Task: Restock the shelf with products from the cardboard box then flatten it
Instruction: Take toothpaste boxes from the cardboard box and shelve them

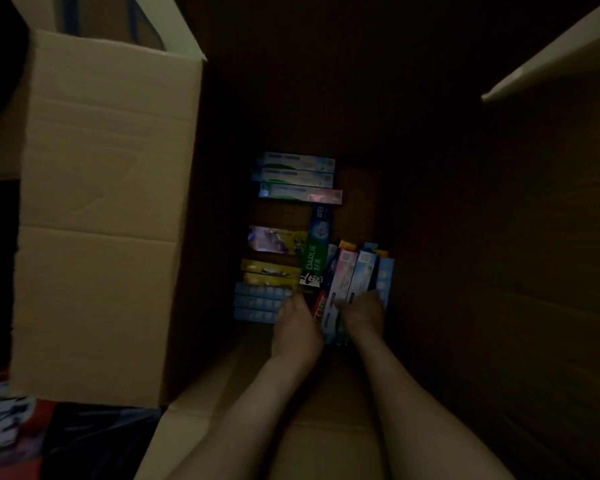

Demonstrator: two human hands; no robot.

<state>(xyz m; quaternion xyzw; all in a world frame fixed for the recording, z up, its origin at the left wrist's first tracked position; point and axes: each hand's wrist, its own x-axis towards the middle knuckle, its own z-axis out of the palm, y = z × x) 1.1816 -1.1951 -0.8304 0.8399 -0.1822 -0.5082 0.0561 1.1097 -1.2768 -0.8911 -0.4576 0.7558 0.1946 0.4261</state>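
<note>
cardboard box [111, 202] is nowhere near empty, left hand [297, 327] and right hand [362, 311] down among the toothpaste packs [297, 174], can't tell finger grip

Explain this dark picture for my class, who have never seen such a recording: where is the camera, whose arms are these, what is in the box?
No machine here: a person wears one camera on the head, looking down, so the two bare arms are the wearer's own. They reach into a deep, open cardboard box. On its floor lie toothpaste cartons: light blue ones at the far end, a green Darlie carton in the middle. The left hand touches flat-lying cartons near the front; the right hand is on a bundle standing on edge. It is too dark to tell whether either grip is closed.
</note>
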